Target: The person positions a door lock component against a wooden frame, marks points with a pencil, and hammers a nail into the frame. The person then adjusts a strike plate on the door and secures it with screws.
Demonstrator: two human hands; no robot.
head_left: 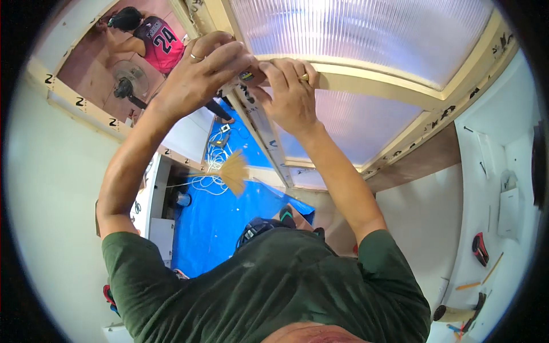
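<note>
Both my hands are raised close together at the upright of a pale wooden frame point(251, 108) with ribbed translucent panels point(366, 37). Between them shows a small rounded thing point(247, 75), dark with a yellow marking; its kind is not clear. My right hand point(293, 94) is closed around its right side, the fingers bent over by the frame's crossbar point(357, 80). My left hand point(206, 68) is closed too, fingers curled over the upright and touching or nearly touching the small thing. What the left fingertips grip is hidden.
Behind the opening at upper left, a person in a pink and black top point(160, 43) crouches beside a fan point(128, 80). Below lie a blue sheet point(206, 228), a straw broom point(233, 173) and tangled white cable point(214, 154). A red and black cutter point(480, 249) rests on the white shelf point(457, 260).
</note>
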